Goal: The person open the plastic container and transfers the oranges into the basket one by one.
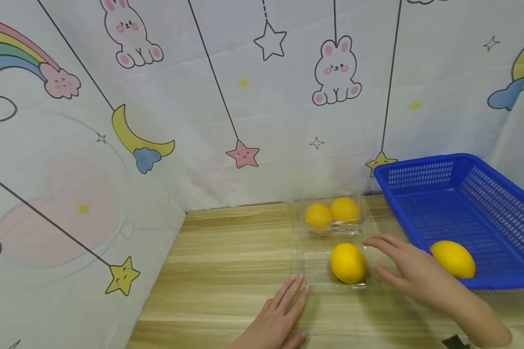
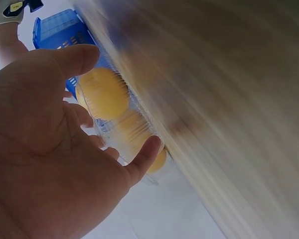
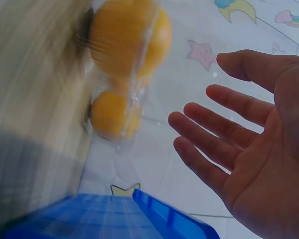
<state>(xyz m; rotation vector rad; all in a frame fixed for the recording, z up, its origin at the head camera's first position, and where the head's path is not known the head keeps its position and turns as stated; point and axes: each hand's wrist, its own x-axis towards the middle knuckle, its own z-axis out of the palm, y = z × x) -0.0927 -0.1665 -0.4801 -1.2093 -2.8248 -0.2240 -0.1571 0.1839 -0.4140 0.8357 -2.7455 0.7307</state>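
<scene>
A clear plastic box (image 1: pixel 314 278) lies on the wooden table, its front part holding a yellow-orange round fruit (image 1: pixel 348 263). Behind, in the clear back part, sit two orange fruits (image 1: pixel 318 216), side by side. My left hand (image 1: pixel 274 317) is at the box's front left corner, fingers extended; whether the fingertips touch the rim I cannot tell. To the right of the front fruit, my right hand (image 1: pixel 412 266) hovers with loosely bent fingers and nothing in it. The right wrist view shows that palm (image 3: pixel 261 144) bare, apart from the fruits.
A blue plastic basket (image 1: pixel 401 213) stands on the right, with a yellow oval fruit (image 1: pixel 454 259) in its near left corner. White cloth (image 1: pixel 279 116) printed with rabbits and stars hangs behind and to the left. Wooden tabletop (image 1: pixel 227 261) extends left of the box.
</scene>
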